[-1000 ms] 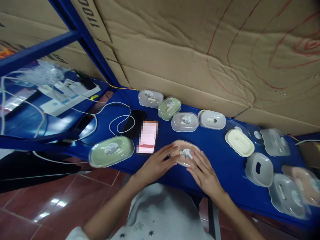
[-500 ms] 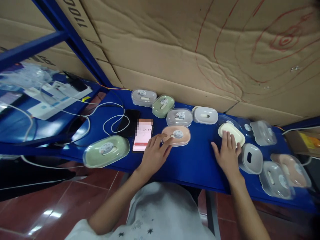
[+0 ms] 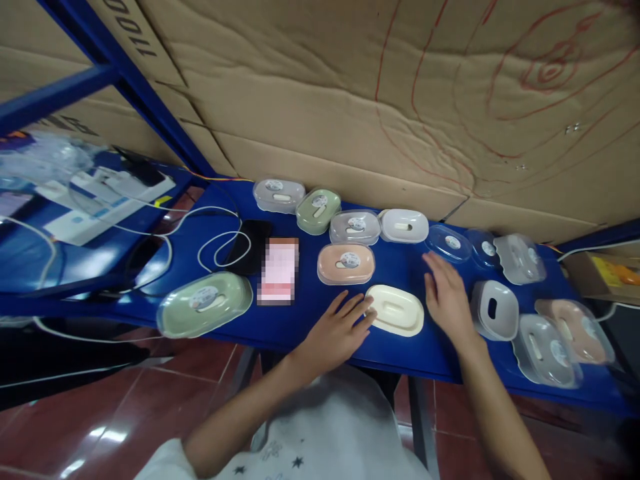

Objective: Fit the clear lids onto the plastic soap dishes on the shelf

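A cream oval plastic piece (image 3: 407, 320) with a raised centre lies flat on the blue table, between my hands. At its left edge rest the fingertips of my left hand (image 3: 340, 328), fingers loosely spread. My right hand (image 3: 447, 293) is open just right of it, apart from it, fingers pointing toward a clear lid (image 3: 447, 244). Beyond my left hand sits a peach oval box (image 3: 327, 268) with a clear lid and round sticker. To the right of my right hand stands a grey open-slotted box (image 3: 506, 316).
Along the back are grey, green and white boxes, including a white one (image 3: 393, 227). A green box (image 3: 175, 317) and a phone (image 3: 279, 270) are at left, beside white cables. More lidded boxes, one grey (image 3: 525, 347), stand right. A cardboard wall (image 3: 300, 100) rises behind.
The cream piece has moved left and nearer, from under my right hand to between both hands. My left hand has left the peach box and come to the cream piece's edge.
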Demonstrator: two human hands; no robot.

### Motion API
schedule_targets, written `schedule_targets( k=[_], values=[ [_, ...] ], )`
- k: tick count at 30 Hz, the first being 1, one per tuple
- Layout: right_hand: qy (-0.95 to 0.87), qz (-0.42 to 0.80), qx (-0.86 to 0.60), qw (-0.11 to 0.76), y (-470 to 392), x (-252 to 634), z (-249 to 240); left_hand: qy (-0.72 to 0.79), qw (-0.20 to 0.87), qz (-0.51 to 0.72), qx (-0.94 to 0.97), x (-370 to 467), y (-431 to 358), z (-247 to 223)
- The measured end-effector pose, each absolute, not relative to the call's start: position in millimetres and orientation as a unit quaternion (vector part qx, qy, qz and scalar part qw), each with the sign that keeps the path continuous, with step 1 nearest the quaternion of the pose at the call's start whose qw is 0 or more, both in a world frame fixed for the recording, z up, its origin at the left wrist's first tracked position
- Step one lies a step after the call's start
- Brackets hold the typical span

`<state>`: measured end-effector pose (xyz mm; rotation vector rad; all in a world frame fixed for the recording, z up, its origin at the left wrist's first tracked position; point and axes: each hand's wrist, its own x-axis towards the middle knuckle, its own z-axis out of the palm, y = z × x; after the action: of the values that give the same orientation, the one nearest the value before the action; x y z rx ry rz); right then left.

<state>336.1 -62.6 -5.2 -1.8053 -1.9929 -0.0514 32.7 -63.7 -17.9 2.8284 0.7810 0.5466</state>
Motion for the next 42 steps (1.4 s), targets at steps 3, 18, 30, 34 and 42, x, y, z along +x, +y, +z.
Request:
schedule_targets(
  k=[3, 18, 30, 34, 42],
  values=[
    [-0.651, -0.060, -0.744, 0.136, -26.2, 367.1, -11.2, 0.269, 0.092, 0.166, 0.944, 28.8, -65.5, -19.2],
    [-0.709, 0.083, -0.648, 0.267, -111.6, 320.9, -14.0, 0.348, 0.224, 0.242, 0.878, -28.7, -67.4, -30.5],
    [-0.848, 0.092, -0.477, 0.213, -120.1, 262.9, -19.5, 0.268, 0.144, 0.249, 0.919, -20.5, -59.4, -23.9],
    [-0.858, 0.054, -0.475, 0.188, -119.2, 256.3, -25.5, 0.274, 0.133, 0.259, 0.917, -26.0, -62.2, -23.1],
    [-0.859, 0.032, -0.480, 0.174, -121.8, 255.5, -32.3, 0.283, 0.127, 0.275, 0.910, -27.8, -63.3, -30.8]
  ],
)
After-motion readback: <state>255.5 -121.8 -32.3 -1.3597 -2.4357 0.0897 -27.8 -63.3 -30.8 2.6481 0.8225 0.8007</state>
